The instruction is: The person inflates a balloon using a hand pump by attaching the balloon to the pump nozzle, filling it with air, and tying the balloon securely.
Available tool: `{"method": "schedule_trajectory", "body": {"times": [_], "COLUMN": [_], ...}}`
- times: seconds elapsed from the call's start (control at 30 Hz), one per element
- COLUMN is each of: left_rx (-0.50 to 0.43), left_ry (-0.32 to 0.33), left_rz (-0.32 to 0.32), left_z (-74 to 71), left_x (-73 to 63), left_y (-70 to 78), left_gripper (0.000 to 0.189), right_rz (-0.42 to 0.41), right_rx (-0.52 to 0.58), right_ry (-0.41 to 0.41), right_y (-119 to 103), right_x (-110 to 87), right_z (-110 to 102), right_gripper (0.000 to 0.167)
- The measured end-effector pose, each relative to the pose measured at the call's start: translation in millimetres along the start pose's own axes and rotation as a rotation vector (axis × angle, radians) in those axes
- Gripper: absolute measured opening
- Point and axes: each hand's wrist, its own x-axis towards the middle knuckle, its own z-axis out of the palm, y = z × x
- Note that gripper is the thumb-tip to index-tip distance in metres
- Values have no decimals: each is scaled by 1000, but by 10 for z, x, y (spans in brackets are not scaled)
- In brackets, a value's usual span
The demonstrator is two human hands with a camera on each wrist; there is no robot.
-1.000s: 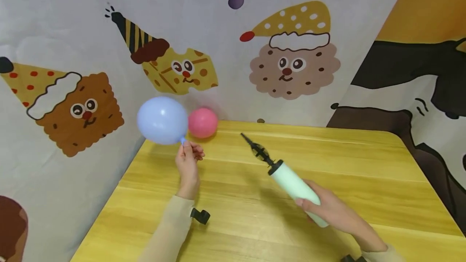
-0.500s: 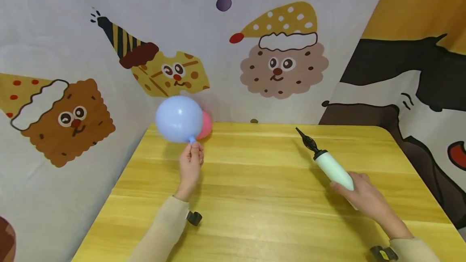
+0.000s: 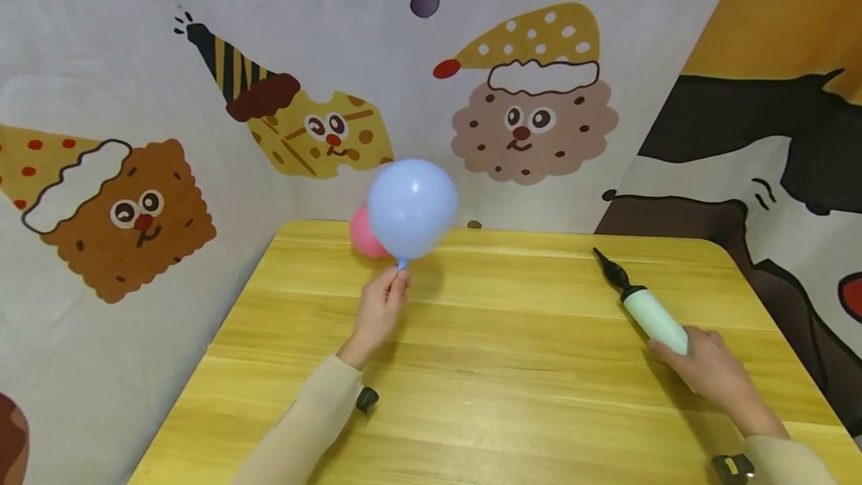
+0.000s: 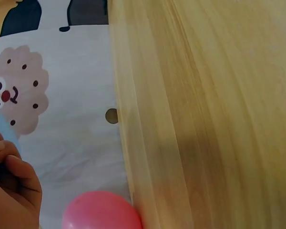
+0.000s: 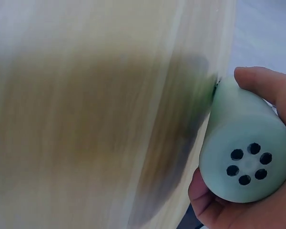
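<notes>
My left hand (image 3: pixel 380 309) pinches the neck of an inflated light blue balloon (image 3: pixel 413 208), which stands upright above the fingertips. Behind that balloon, partly hidden by it, a pink balloon (image 3: pixel 365 234) rests at the back of the table. In the left wrist view the curled fingers (image 4: pixel 21 174) show at the left edge, with a sliver of blue beyond. On the right side, my right hand (image 3: pixel 717 373) grips a pale green balloon pump (image 3: pixel 656 324) by its rear end, black nozzle pointing away to the back left. The right wrist view shows holes in the pump's end (image 5: pixel 248 164).
The wooden table (image 3: pixel 485 388) spans the space below both hands. A white cloth backdrop (image 3: pixel 377 13) with printed cartoon snacks hangs right behind its back edge and along its left side.
The blue balloon and left hand have moved right, now covering the pink balloon's right part. My right hand has carried the pump to the right.
</notes>
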Motion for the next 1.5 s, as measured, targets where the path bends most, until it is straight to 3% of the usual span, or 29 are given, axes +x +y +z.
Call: {"method": "schedule_trajectory", "body": {"times": [0.2, 0.3, 0.4, 0.47, 0.57, 0.63, 0.8, 1.0, 1.33, 1.5], "left_rx": [72, 104, 126, 143, 174, 201, 277, 343, 444, 459], "left_ry": [-79, -109, -156, -191, -229, -249, -319, -419, -482, -498], "left_rz": [42, 37, 22, 12, 9, 9, 29, 52, 84, 84], "left_z": [58, 95, 129, 152, 194, 237, 398, 627, 868, 952], "left_x": [9, 11, 5, -2, -17, -29, -72, -145, -212, -239], "left_y": [30, 55, 77, 94, 119, 139, 190, 295, 430, 458], "left_gripper": [24, 23, 23, 23, 24, 25, 27, 29, 24, 17], "right_rz": [56, 42, 24, -32, -139, -238, -335, -325, -209, -115], "right_rx": [-27, -73, -147, -176, -66, 73, 414, 724, 1060, 1196], "right_ry": [-74, -49, 58, 199, 315, 328, 121, -122, -293, -315], "right_y": [45, 36, -40, -181, -562, -852, -1472, -1899, -2168, -2223], "right_x": [34, 27, -24, -73, -156, -193, -182, -95, 27, 57], "right_z": [-35, -29, -13, 15, 45, 89, 241, 511, 777, 841], "right_gripper": [102, 104, 106, 98, 80, 67, 50, 49, 58, 47]}}
